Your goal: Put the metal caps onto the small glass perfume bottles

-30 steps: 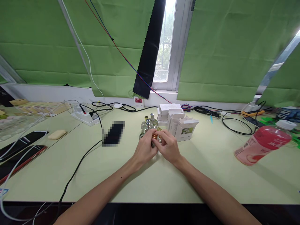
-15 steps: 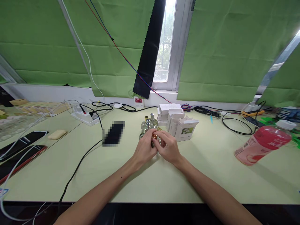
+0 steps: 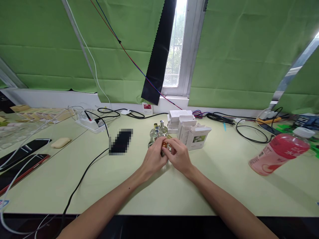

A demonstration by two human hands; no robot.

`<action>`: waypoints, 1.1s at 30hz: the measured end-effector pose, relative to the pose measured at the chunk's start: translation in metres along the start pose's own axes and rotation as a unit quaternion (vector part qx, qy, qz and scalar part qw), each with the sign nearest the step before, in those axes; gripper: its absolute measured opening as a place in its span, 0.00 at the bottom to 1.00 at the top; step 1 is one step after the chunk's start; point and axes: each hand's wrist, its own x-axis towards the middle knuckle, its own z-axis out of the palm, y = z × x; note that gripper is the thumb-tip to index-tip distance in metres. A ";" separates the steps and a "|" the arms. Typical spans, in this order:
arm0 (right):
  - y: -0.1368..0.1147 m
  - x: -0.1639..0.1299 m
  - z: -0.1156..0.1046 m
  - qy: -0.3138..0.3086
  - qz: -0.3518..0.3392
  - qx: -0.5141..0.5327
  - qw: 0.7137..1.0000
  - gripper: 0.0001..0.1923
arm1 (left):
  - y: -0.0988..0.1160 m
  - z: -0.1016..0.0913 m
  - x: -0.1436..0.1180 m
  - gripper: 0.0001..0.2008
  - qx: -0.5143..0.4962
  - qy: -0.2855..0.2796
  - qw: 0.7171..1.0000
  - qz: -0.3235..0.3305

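Note:
Both hands come together at the middle of the table around a small glass bottle (image 3: 162, 153) with a shiny orange-amber top (image 3: 164, 144). My left hand (image 3: 155, 155) is closed about its left side. From the right, my right hand (image 3: 179, 156) has its fingers curled in against the bottle and its top. Most of the bottle is hidden by the fingers. Just behind the hands stand several clear glass bottles (image 3: 163, 129) with silver or gold tops. Close beyond my right hand is a white carton (image 3: 198, 138) with a flower picture, its flaps up.
More white cartons (image 3: 179, 116) stand behind. On the right is a pink drink bottle (image 3: 279, 153). A blurred dark object (image 3: 121, 142) lies left, with a black cable (image 3: 86, 169) beside it. Phones (image 3: 25, 169) and a power strip (image 3: 91, 124) are further left.
The right fingers have shifted slightly at the bottle's orange top, which shows a little more. Both arms and everything else stay in place.

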 end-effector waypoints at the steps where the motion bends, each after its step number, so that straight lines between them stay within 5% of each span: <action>1: 0.000 0.000 0.000 -0.002 0.003 0.000 1.000 0.06 | 0.000 0.000 0.000 0.22 0.000 -0.001 1.000 0.000; 16: 0.001 -0.004 0.001 0.003 -0.018 0.007 1.000 0.12 | -0.002 0.002 0.000 0.19 -0.018 0.011 1.000 0.012; 33: 0.001 0.001 0.001 -0.003 0.007 -0.011 1.000 0.07 | 0.000 0.000 0.000 0.22 -0.006 0.004 1.000 0.008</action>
